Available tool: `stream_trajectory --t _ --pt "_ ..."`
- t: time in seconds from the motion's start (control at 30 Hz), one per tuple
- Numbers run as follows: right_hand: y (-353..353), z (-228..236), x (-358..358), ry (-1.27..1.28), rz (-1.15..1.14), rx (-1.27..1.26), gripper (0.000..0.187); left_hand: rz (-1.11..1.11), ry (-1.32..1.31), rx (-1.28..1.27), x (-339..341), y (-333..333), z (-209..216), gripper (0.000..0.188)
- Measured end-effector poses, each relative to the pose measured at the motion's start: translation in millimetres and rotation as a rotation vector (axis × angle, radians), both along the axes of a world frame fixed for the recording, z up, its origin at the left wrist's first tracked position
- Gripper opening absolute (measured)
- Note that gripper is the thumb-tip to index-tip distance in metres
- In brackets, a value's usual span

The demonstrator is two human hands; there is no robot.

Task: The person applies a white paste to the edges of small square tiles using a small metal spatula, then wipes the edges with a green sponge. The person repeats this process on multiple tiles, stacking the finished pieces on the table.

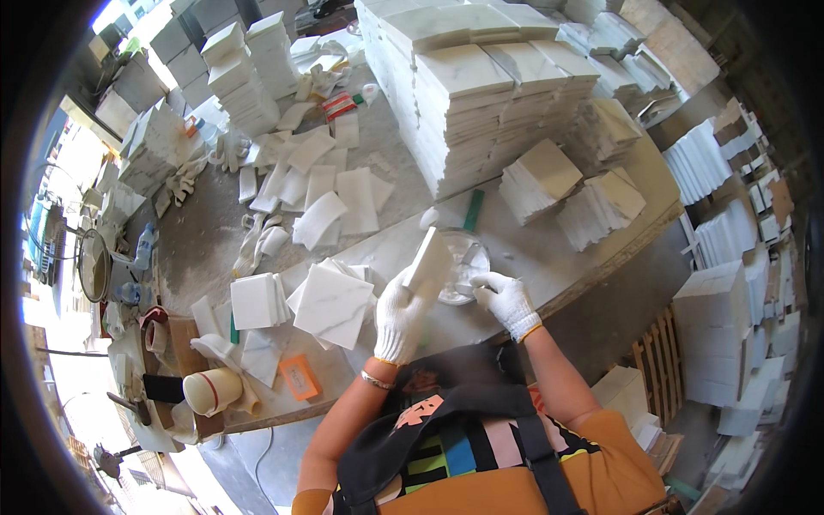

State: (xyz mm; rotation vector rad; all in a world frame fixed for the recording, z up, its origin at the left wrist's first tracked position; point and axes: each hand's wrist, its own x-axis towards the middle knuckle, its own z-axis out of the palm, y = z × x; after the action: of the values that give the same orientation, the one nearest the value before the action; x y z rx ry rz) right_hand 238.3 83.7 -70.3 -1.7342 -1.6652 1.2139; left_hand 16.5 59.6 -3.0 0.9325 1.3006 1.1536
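In my gloved left hand [400, 324] is a white marble tile [428, 260], tilted up with its narrow edge showing. The fingers wrap round the tile's lower part. My right hand [510, 305], also in a white knitted glove, is beside a round dish [486, 257] with whitish stuff in it. Its fingers are drawn together; whatever they may hold is too small to make out. Left of my left hand lies a loose pile of grey-veined marble tiles [335, 302], with a neater tile stack [256, 300] farther left. A green strip [474, 210] lies beyond the dish.
Tall marble tile stacks [468, 103] rise at the far side of the table. Broken white offcuts [322, 202] cover its middle. Smaller stacks [541, 178] stand to the right. An orange box [299, 378] and a cream cylinder [212, 391] sit near the left front edge.
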Motion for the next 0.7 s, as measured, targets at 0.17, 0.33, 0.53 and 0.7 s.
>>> stream_trajectory --t 0.17,0.33,0.53,0.7 --pt "5 26 0 0.331 -0.182 -0.23 0.027 0.034 0.076 0.075 0 1 -18 0.029" --pt "2 40 -4 0.441 -0.233 -0.074 0.025 0.011 0.101 0.049 2 1 -12 0.029" --pt "-1 66 -24 -0.157 0.031 0.643 0.021 -0.001 0.206 0.079 2 -1 -13 0.032" --pt "0 59 -5 -0.208 -0.046 0.594 0.025 0.099 0.482 0.176 1 -6 -10 0.037"
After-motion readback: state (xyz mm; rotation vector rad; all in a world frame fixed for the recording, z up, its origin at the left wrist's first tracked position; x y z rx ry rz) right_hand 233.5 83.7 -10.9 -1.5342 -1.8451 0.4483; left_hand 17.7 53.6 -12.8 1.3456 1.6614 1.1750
